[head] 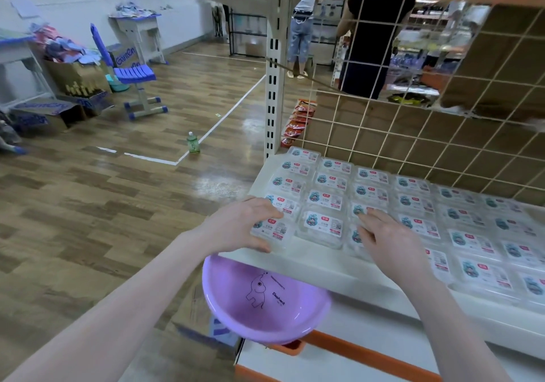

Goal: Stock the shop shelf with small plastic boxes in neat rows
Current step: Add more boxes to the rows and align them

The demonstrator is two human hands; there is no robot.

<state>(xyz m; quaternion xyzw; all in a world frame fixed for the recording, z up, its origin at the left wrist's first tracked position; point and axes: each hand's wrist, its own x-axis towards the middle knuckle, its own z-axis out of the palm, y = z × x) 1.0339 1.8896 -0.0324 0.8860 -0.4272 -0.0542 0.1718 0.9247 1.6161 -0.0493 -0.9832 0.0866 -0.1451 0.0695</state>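
The shelf (298,259) already carries many small clear boxes (370,188), lying flat with their labels up, in rows that run from the wire grid (413,145) at the back to the front edge. They touch or almost touch each other, which I judge is the purpose: a tight, even grid of boxes that a customer can read from above.

The left hand (239,228) rests on the corner box (272,229) at the front left of the shelf. The thumb lies along its front edge and the fingers are spread over its top, only loosely bent, so the hand seems to press or slide the box and not to lift it. The right hand (389,237) lies flat, fingers straight and apart, on the boxes two columns to the right. It holds nothing. Between both hands one box (323,227) stands free. I judge that the hands are squaring the front row, pushing the boxes toward each other so the line with the shelf edge becomes straight.

A purple basin (262,302) sits just under the shelf edge, near the hands, probably as the carrier for the boxes; it looks empty now.

Several things are not clear. The right hand covers the boxes below it, so I cannot tell how they lie. The rows at the far right are blurred and cut by the frame. The label text is too small to read. Behind the grid, people (374,45) stand, only partly seen.
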